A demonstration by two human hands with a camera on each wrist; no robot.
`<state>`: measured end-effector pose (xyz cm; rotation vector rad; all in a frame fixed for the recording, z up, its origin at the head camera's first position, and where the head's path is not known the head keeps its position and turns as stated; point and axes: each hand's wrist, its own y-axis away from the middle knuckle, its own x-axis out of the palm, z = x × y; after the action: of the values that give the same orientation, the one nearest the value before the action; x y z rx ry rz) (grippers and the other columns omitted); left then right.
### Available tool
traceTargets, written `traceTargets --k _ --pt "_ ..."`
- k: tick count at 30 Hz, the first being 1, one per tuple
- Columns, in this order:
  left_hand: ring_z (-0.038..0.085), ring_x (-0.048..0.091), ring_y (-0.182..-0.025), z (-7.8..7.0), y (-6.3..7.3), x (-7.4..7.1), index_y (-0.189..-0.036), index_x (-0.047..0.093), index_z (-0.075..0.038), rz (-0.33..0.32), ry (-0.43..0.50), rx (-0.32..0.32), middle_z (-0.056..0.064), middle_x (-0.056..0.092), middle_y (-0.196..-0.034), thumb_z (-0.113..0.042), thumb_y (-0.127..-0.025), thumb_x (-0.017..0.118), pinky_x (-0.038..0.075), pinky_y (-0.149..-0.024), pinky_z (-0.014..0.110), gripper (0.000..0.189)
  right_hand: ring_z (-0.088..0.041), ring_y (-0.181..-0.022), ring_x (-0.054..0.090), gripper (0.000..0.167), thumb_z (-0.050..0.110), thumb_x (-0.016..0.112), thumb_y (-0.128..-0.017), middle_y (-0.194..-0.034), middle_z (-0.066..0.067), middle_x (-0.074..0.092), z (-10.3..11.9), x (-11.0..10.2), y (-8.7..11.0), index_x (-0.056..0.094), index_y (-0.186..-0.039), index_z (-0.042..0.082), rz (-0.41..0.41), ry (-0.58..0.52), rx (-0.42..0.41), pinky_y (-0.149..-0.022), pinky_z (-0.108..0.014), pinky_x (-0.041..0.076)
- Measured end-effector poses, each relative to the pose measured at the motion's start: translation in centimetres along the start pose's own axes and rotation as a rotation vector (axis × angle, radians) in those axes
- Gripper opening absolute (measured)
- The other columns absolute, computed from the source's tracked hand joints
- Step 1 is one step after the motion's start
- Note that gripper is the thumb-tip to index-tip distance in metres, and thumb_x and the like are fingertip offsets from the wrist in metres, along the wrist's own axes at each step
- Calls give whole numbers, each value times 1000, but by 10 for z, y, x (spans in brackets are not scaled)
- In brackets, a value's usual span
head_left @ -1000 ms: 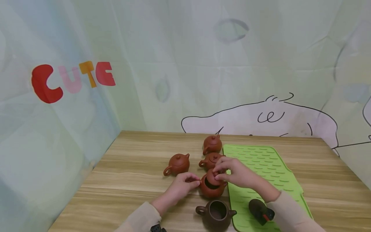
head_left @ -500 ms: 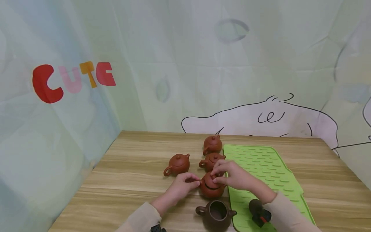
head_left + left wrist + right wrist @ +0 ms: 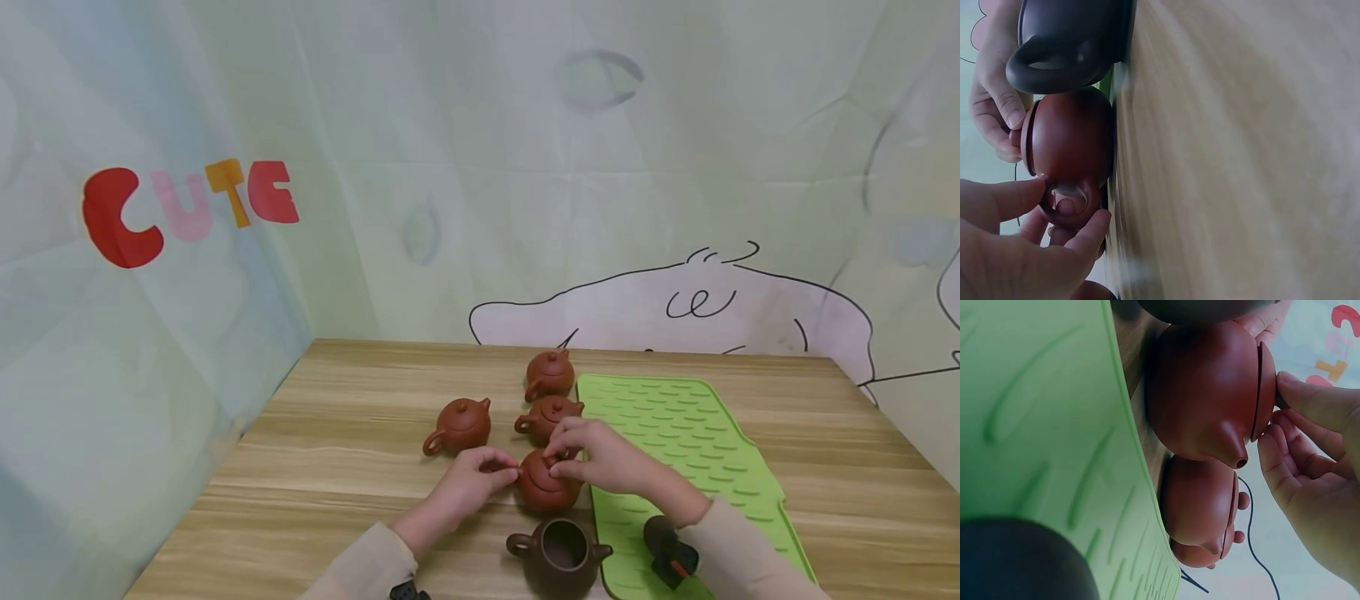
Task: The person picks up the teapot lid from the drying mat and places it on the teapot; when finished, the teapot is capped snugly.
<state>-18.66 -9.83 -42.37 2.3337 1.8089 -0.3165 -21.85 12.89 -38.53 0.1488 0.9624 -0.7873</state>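
Observation:
In the head view, a reddish-brown clay teapot (image 3: 546, 492) stands upright between my hands, at the mat's left edge. My left hand (image 3: 459, 492) pinches its looped handle (image 3: 1072, 215), thumb at the top of the loop and fingers below and behind. With thumb and fingertips, my right hand (image 3: 609, 457) grips the knob of the teapot's lid (image 3: 1265, 394). That lid lies over the opening, a thin dark line showing along its rim. The right fingers cover most of the knob. A dark brown teapot (image 3: 562, 575) without a lid stands nearer me.
More reddish teapots stand close behind: one touching distance away (image 3: 543, 417), another farther back (image 3: 550, 373), a third to the left (image 3: 462, 425). A green ridged mat (image 3: 675, 425) lies right, bearing a dark rounded object (image 3: 658, 533) beside my right wrist camera.
My right hand has lowered the tilted lid onto the reddish teapot; the dark gap at its opening has closed to a thin line. My left hand has stayed at the handle.

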Motion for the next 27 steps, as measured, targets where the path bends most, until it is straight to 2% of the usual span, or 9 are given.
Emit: traceTargets --k 20,25,27 --pt "9 54 -79 1 0 0 -98 67 4 0 5 -19 5 66 -89 -4 -88 66 45 -72 28 13 -8 -86 58 9 9 70 -87 -95 3 61 0 2 -3 72 -96 8 31 37 7 -71 -27 53" --pt "10 56 -82 -1 2 0 -101 66 4 1 -1 -20 7 67 -93 -6 -88 67 46 -73 27 17 -11 -87 59 15 11 69 -88 -97 1 63 1 -1 0 71 -102 6 13 18 4 -72 -29 53" --pt "12 59 -86 -3 3 0 -105 65 5 -3 4 -22 9 68 -96 -7 -88 67 47 -75 27 21 -15 -89 60 20 13 69 -88 -100 -1 64 2 -3 4 70 -106 5 -3 -5 28 -73 -30 53"
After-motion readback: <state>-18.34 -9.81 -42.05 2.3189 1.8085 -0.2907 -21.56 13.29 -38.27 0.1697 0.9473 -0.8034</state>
